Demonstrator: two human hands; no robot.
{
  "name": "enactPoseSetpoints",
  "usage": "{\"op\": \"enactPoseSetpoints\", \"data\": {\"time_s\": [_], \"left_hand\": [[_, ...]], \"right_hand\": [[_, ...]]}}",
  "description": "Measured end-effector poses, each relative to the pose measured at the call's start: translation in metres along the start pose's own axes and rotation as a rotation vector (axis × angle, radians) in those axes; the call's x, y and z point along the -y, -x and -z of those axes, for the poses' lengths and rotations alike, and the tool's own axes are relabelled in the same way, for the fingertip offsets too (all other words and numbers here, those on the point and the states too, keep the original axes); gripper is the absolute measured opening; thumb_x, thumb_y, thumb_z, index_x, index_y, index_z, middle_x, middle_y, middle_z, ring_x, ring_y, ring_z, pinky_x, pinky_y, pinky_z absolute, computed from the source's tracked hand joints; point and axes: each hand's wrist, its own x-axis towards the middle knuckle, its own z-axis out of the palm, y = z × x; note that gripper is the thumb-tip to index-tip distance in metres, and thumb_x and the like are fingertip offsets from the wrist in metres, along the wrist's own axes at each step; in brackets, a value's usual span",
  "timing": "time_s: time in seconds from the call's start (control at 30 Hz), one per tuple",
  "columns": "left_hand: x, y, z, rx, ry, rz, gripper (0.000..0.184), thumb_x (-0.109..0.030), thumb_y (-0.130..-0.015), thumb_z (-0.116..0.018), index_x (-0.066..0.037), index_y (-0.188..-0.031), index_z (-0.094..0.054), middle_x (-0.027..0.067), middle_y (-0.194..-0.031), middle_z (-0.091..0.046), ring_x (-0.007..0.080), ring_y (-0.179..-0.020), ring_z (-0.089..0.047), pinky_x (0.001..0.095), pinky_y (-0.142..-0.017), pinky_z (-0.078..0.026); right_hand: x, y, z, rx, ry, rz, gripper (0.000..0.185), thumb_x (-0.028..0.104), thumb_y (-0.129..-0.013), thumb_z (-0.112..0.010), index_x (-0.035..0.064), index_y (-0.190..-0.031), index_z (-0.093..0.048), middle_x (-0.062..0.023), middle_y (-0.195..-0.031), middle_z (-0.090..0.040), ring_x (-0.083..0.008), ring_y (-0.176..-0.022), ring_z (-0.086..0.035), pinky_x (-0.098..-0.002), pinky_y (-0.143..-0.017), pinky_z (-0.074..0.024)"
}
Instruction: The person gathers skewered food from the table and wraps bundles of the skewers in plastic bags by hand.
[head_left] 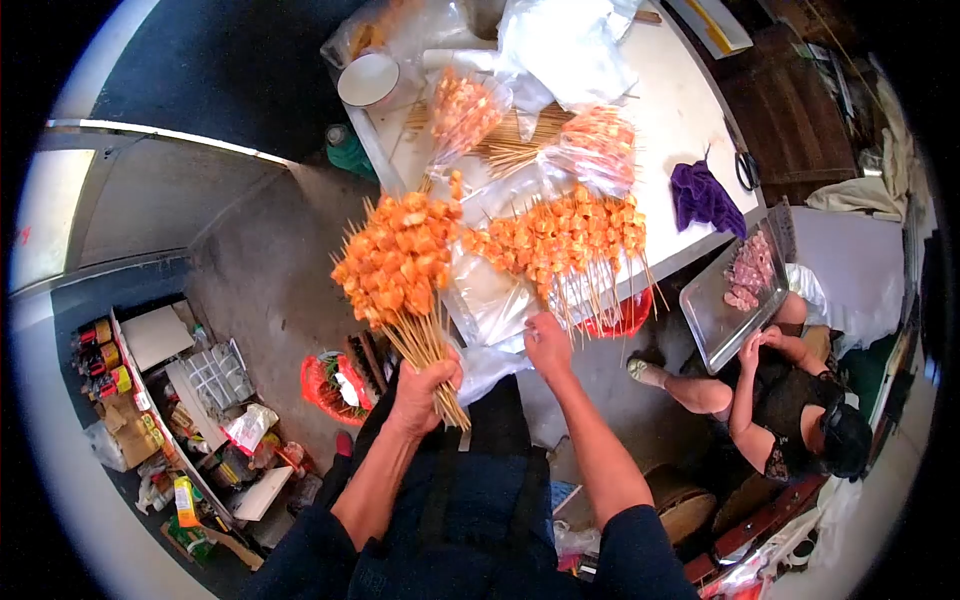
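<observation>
My left hand (pixel 424 392) is wrapped round the bare stick ends of a thick bundle of meat skewers (pixel 398 262), orange pieces fanned out at the top. At the near table edge is my right hand (pixel 548 345), its fingers curled in. Whatever it may hold is hidden. Just beyond it lies a row of more orange meat skewers (pixel 565 235), sticks pointing toward me over the edge. Clear plastic sheeting (pixel 490 285) is under and beside them. Farther back, two bagged bunches of skewers (pixel 465 105) (pixel 598 140) lie with their sticks crossing.
A white bowl (pixel 368 80), white plastic bags (pixel 565 45), a purple cloth (pixel 708 197) and scissors (pixel 746 171) are on the table (pixel 680 120). A seated person (pixel 790 410) is at right by a metal tray (pixel 715 315) of raw meat. Red baskets (pixel 335 388) (pixel 618 318) stand below.
</observation>
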Motion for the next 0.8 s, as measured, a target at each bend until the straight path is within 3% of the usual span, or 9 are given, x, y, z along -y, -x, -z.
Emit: {"op": "enactPoseSetpoints", "data": {"time_s": [0.07, 0.17, 0.5, 0.57, 0.67, 0.8], "left_hand": [[-0.006, -0.003, -0.002, -0.021, 0.036, -0.03, 0.014, -0.006, -0.074, -0.06, -0.001, -0.085, -0.054, 0.0026, -0.065, -0.052, 0.0117, -0.054, -0.051, 0.0225, -0.048, -0.041], [-0.003, 0.002, 0.015, -0.011, -0.052, -0.001, 0.013, -0.006, -0.074, -0.06, -0.001, -0.084, -0.054, 0.0026, -0.065, -0.052, 0.0115, -0.052, -0.051, 0.0224, -0.047, -0.041], [0.021, 0.045, 0.017, -0.007, -0.156, 0.179, 0.012, -0.004, -0.071, -0.059, -0.001, -0.082, -0.056, 0.0038, -0.066, -0.055, 0.0119, -0.053, -0.052, 0.0238, -0.049, -0.042], [0.029, 0.059, 0.02, 0.041, -0.18, 0.248, 0.013, -0.004, -0.07, -0.06, 0.0, -0.083, -0.057, 0.0036, -0.067, -0.057, 0.0114, -0.055, -0.053, 0.0237, -0.05, -0.043], [0.039, 0.078, 0.025, 0.069, -0.189, 0.344, 0.012, -0.004, -0.072, -0.063, 0.0, -0.082, -0.058, 0.003, -0.067, -0.057, 0.0117, -0.056, -0.054, 0.0245, -0.05, -0.044], [0.032, 0.095, 0.028, 0.154, -0.169, 0.409, 0.01, -0.003, -0.074, -0.064, 0.0, -0.082, -0.058, 0.0038, -0.066, -0.056, 0.0128, -0.056, -0.054, 0.0254, -0.051, -0.044]], "right_hand": [[0.003, 0.007, 0.006, 0.041, 0.073, 0.128, 0.016, 0.003, -0.07, -0.06, 0.0041, -0.085, -0.057, -0.0133, -0.085, -0.056, -0.0322, -0.08, -0.058, -0.039, -0.069, -0.048], [0.01, 0.006, 0.012, 0.088, 0.113, 0.131, 0.017, 0.0, -0.067, -0.058, 0.0042, -0.083, -0.055, -0.0136, -0.085, -0.054, -0.0346, -0.084, -0.055, -0.0418, -0.07, -0.0462], [0.006, 0.0, 0.025, 0.206, 0.317, 0.33, 0.013, 0.0, -0.067, -0.053, 0.0043, -0.079, -0.055, -0.0112, -0.094, -0.055, -0.0314, -0.09, -0.054, -0.0425, -0.072, -0.0429], [0.004, 0.001, 0.029, 0.242, 0.268, 0.396, 0.014, 0.0, -0.068, -0.054, 0.0066, -0.081, -0.054, -0.0091, -0.094, -0.057, -0.0285, -0.094, -0.054, -0.0401, -0.078, -0.04], [0.003, -0.001, 0.029, 0.165, 0.292, 0.514, 0.016, -0.003, -0.067, -0.054, 0.0051, -0.081, -0.054, -0.0098, -0.097, -0.057, -0.0295, -0.095, -0.053, -0.0399, -0.08, -0.0408], [-0.004, -0.015, 0.045, 0.082, 0.276, 0.376, 0.017, -0.004, -0.066, -0.054, 0.0033, -0.082, -0.055, -0.0105, -0.098, -0.057, -0.0299, -0.096, -0.053, -0.0399, -0.082, -0.0416]]}}
